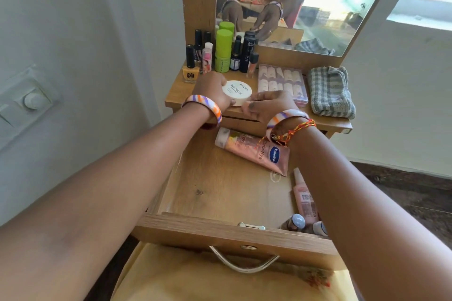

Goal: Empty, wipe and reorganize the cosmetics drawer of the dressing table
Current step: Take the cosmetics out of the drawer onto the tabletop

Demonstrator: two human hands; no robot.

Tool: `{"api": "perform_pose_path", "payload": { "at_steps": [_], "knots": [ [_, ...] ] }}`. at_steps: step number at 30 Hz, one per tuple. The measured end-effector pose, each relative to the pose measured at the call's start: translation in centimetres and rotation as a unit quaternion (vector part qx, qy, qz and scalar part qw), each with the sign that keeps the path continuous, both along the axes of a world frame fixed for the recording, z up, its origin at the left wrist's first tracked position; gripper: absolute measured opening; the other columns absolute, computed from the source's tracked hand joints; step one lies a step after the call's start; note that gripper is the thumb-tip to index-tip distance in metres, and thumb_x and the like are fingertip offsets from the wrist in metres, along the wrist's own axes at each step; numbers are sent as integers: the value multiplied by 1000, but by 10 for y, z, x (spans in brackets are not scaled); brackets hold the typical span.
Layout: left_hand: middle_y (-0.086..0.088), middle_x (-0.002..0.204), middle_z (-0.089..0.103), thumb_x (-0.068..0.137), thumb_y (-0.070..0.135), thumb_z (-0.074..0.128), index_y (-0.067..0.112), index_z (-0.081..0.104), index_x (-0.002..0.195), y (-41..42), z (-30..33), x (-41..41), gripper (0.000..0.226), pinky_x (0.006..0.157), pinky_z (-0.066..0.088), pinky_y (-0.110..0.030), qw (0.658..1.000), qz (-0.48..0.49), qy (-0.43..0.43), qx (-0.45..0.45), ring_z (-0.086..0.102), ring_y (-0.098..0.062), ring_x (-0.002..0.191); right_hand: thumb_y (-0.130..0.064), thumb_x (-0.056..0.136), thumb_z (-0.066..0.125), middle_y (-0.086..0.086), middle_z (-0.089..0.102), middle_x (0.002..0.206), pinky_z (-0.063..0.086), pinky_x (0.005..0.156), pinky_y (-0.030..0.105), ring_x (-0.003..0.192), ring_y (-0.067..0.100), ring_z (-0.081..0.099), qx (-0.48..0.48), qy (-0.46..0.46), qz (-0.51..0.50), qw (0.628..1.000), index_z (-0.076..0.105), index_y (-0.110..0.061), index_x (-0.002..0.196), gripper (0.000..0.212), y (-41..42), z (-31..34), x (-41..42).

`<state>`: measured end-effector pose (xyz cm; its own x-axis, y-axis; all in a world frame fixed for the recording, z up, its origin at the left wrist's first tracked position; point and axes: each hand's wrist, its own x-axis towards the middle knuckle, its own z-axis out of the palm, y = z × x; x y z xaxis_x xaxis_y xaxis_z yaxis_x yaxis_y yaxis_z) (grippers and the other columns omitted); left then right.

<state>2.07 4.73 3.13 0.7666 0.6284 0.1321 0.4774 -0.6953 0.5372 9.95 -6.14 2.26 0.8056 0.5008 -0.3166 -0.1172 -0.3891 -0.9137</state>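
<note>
the drawer (220,193) hangs pulled out under my view, not yet emptied; a pink tube (254,151) lies at its back, a pale bottle (304,199) along the right wall, and two capped vials (297,222) sit in the front right corner; the rest of its floor is bare wood; above it, on the tabletop (178,95), i hold a round white tub (236,93) at the front edge, left hand (212,90) curled round its left side, right hand (269,102) with fingertips pinching the lower right rim; both sets of fingers are clamped on the tub, none spread; behind it stands a tight cluster of polish bottles (190,66) and a green stick (223,50); to the right a nail tray (281,80), then a folded check cloth (330,91), with the mirror (318,7) behind;

risks as i judge them; the tub sits close to the table's front lip, so letting go too early or too near the edge could tip it back down into the drawer; pushing it further in could knock the upright bottles, which stand close together and would topple like skittles; my right forearm hangs over the drawer's right side, so dropping it could brush the bottle there;

pose; both arms reach forward over the open drawer, wrists bangled, hands meeting on the tub, palms turned inward.
</note>
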Motion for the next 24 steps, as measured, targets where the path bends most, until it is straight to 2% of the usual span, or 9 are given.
{"api": "perform_pose_path", "payload": {
  "at_steps": [2,5,9,14,17,19,21,23,24],
  "knots": [
    [-13,131,57,81,22,73,3,56,127,2,-5,5,52,97,44,-30,999,25,-22,-9,51,-26,123,4,82,65,17,65,110,50,100,37,107,27,63,35,57,11,998,61,-9,80,14,-5,3,-2],
    [-15,125,60,82,17,70,4,56,124,5,-10,14,46,94,46,-33,997,58,-38,-19,53,-28,119,10,87,56,15,64,82,50,98,37,82,22,65,107,115,39,987,58,-4,78,17,-15,5,-6],
    [-18,131,55,88,11,58,0,52,125,3,-10,26,39,94,47,-35,994,97,-42,-25,51,-32,123,10,90,49,14,65,87,58,74,26,72,16,69,152,180,132,963,62,1,87,15,-33,10,-8],
    [-19,131,54,91,10,50,0,52,127,-1,-11,37,37,95,46,-34,994,102,-37,-34,49,-32,124,10,90,48,10,71,81,60,66,21,65,11,72,106,189,210,953,63,3,93,16,-56,17,-2],
    [-18,129,55,90,9,50,0,52,126,-3,-11,38,37,96,49,-36,991,106,-48,-69,53,-32,120,5,90,53,11,69,84,59,68,25,62,11,70,10,120,236,964,63,-2,90,13,-66,18,5],
    [-17,124,58,89,6,51,2,53,123,-9,-12,33,34,89,54,-38,987,90,-84,-103,60,-33,110,-1,87,61,20,69,88,58,75,33,64,17,67,-126,2,288,949,63,-9,85,9,-71,14,5],
    [-14,112,63,89,6,52,5,56,116,-27,-14,21,27,68,56,-25,986,48,-122,-105,67,-27,87,-1,85,63,18,68,76,55,72,34,62,20,61,-266,-72,328,903,65,-10,85,9,-75,7,-2],
    [-9,98,67,88,7,57,7,59,110,-53,-15,1,22,49,50,-14,986,-30,-113,-118,64,-17,65,0,90,54,9,57,62,49,59,26,57,16,52,-383,-38,369,846,61,4,112,24,-81,0,-13],
    [-7,96,67,87,8,60,7,61,109,-65,-17,-8,21,49,50,-13,983,-88,-71,-141,63,-15,64,-2,92,51,7,51,63,46,56,23,57,15,48,-431,-22,390,813,55,5,123,32,-84,-2,-18]
  ]
}}
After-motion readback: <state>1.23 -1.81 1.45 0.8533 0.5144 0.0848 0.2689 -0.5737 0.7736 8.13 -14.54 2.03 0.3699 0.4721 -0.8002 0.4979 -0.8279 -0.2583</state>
